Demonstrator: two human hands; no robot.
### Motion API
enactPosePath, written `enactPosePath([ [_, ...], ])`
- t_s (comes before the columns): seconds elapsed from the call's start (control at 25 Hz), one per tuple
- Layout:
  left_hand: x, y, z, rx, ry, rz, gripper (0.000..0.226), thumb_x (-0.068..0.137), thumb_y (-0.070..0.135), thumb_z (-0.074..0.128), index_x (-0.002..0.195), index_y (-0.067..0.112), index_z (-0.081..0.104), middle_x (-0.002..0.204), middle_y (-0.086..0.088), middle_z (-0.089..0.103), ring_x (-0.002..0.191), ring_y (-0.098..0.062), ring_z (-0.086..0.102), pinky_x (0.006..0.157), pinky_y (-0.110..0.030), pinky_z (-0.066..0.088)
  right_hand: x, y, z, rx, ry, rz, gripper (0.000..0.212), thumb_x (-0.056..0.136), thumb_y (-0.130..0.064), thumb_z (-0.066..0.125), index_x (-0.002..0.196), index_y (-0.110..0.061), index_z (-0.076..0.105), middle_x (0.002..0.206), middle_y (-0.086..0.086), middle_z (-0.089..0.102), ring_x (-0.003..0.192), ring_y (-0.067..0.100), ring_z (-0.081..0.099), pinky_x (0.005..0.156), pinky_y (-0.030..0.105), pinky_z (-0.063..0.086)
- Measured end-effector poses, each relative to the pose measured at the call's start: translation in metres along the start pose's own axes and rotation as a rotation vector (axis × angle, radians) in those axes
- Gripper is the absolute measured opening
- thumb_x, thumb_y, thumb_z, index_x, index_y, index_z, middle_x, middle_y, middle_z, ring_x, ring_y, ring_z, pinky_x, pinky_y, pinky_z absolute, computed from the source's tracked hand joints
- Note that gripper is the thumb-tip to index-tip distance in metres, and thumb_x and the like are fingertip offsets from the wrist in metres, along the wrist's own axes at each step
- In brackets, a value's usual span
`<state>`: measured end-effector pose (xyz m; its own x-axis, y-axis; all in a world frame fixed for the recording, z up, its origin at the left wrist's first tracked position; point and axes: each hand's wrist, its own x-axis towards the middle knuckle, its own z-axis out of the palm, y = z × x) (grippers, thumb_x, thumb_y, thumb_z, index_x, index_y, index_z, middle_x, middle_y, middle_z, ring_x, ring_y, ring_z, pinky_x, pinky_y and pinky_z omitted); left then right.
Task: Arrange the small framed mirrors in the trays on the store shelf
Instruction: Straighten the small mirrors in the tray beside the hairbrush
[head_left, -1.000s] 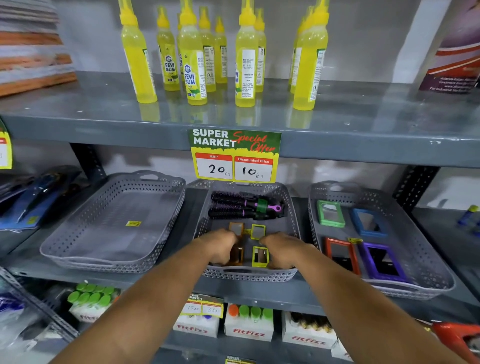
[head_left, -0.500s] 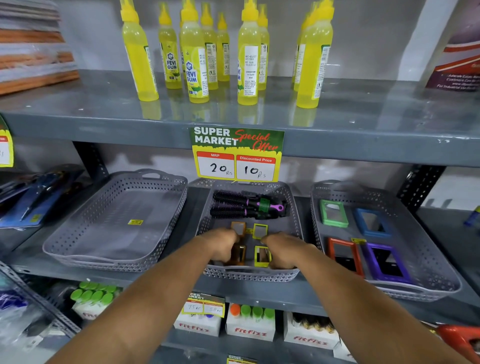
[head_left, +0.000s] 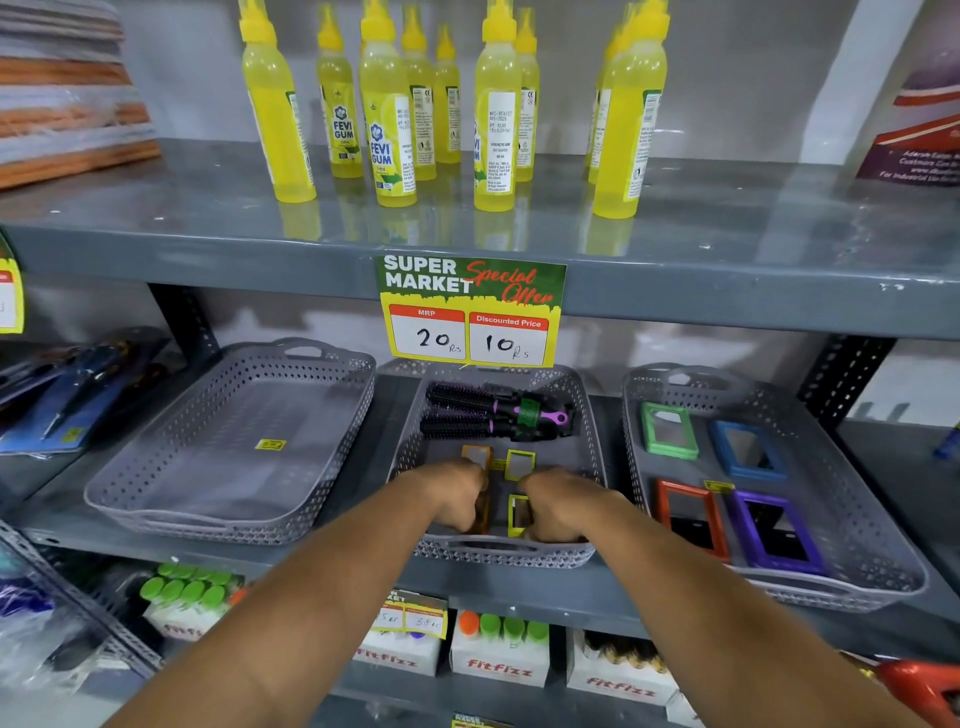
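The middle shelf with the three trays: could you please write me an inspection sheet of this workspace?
Surface: grey metal shelf carrying three grey perforated trays.
Job's things: four small mirrors in the middle tray; four larger framed mirrors in the right tray; left tray holds only a sticker.
Clutter: hair brushes at the middle tray's back.
Hands: left hand and right hand curled on the front mirrors; grip unclear.
Cables: nothing seen.
Surroundings: yellow gum bottles above; price tag.
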<state>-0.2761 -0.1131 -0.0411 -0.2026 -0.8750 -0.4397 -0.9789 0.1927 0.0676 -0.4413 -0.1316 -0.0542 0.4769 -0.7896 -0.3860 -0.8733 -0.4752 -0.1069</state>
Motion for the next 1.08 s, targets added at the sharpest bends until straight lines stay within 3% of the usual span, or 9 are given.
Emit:
enactPosePath([
  [0.12,0.002,0.004,0.001,0.031,-0.011,-0.014,0.016,0.081,0.001,0.058,0.095,0.006,0.062,0.078,-0.01,0.055,0.064,-0.022,0.054,0.054,-0.03,0.044,0.003,-0.004,0.001,-0.001,-0.011,-0.005,0.014,0.086,-0.01,0.064,0.1,-0.008,0.066,0.096,0.013,0.064,0.083,0.027,0.063,0.068,0.033,0.051],
  [0.28,0.005,0.006,0.001,0.015,-0.02,-0.015,0.016,0.084,0.003,0.058,0.099,0.003,0.065,0.088,-0.014,0.061,0.073,-0.026,0.057,0.06,-0.031,0.045,0.006,-0.002,0.002,-0.004,-0.001,-0.016,0.013,0.086,-0.009,0.063,0.099,-0.007,0.065,0.095,0.012,0.062,0.083,0.027,0.063,0.068,0.034,0.052],
  [0.52,0.011,0.004,0.003,-0.047,-0.029,-0.016,0.015,0.085,0.007,0.063,0.1,0.003,0.063,0.101,-0.021,0.066,0.075,-0.026,0.056,0.062,-0.032,0.044,0.01,-0.003,0.0,-0.045,-0.024,-0.022,0.02,0.085,-0.021,0.068,0.1,-0.008,0.068,0.099,0.013,0.064,0.082,0.028,0.062,0.067,0.034,0.051],
  [0.64,0.014,0.003,0.006,-0.053,-0.026,-0.037,0.018,0.084,0.001,0.06,0.101,0.001,0.063,0.093,-0.019,0.064,0.074,-0.027,0.056,0.062,-0.034,0.044,0.01,-0.003,-0.001,-0.078,-0.049,-0.044,0.026,0.086,-0.025,0.069,0.104,-0.007,0.068,0.104,0.014,0.065,0.093,0.03,0.064,0.078,0.037,0.054],
  [0.72,0.014,0.002,0.004,-0.078,-0.021,-0.033,0.016,0.082,0.003,0.062,0.098,0.003,0.063,0.086,-0.016,0.062,0.075,-0.026,0.057,0.06,-0.032,0.043,0.011,-0.002,-0.001,-0.087,-0.032,-0.049,0.024,0.085,-0.023,0.069,0.101,-0.006,0.067,0.098,0.013,0.064,0.091,0.03,0.064,0.077,0.037,0.054],
  [0.8,0.014,-0.003,-0.003,-0.147,0.031,-0.009,0.022,0.078,0.01,0.068,0.099,0.006,0.063,0.087,-0.011,0.063,0.082,-0.027,0.062,0.062,-0.031,0.047,0.011,0.001,-0.004,-0.04,-0.013,-0.048,0.028,0.082,-0.024,0.073,0.103,-0.009,0.063,0.096,0.009,0.062,0.09,0.029,0.064,0.075,0.037,0.053],
  [0.92,0.026,-0.023,-0.016,-0.164,0.218,0.016,0.038,0.078,0.028,0.071,0.112,0.011,0.064,0.111,-0.009,0.063,0.097,-0.027,0.061,0.08,-0.032,0.052,0.021,0.015,-0.014,0.036,0.121,-0.065,0.033,0.083,-0.027,0.074,0.106,-0.01,0.057,0.106,0.009,0.057,0.096,0.03,0.061,0.079,0.034,0.05],
  [1.0,0.036,-0.032,-0.022,-0.114,0.267,0.0,0.033,0.083,0.02,0.065,0.115,0.011,0.062,0.121,-0.011,0.059,0.105,-0.028,0.059,0.087,-0.035,0.05,0.031,0.026,-0.022,0.043,0.21,-0.072,0.032,0.085,-0.025,0.072,0.107,-0.009,0.056,0.109,0.01,0.054,0.098,0.032,0.059,0.081,0.036,0.05],
  [1.08,0.046,-0.035,-0.023,-0.087,0.247,-0.012,0.023,0.085,0.01,0.06,0.107,0.011,0.062,0.117,-0.013,0.062,0.102,-0.029,0.061,0.086,-0.04,0.051,0.041,0.035,-0.025,0.05,0.217,-0.065,0.027,0.086,-0.02,0.068,0.106,-0.007,0.056,0.115,0.015,0.053,0.099,0.032,0.058,0.084,0.037,0.05],
])
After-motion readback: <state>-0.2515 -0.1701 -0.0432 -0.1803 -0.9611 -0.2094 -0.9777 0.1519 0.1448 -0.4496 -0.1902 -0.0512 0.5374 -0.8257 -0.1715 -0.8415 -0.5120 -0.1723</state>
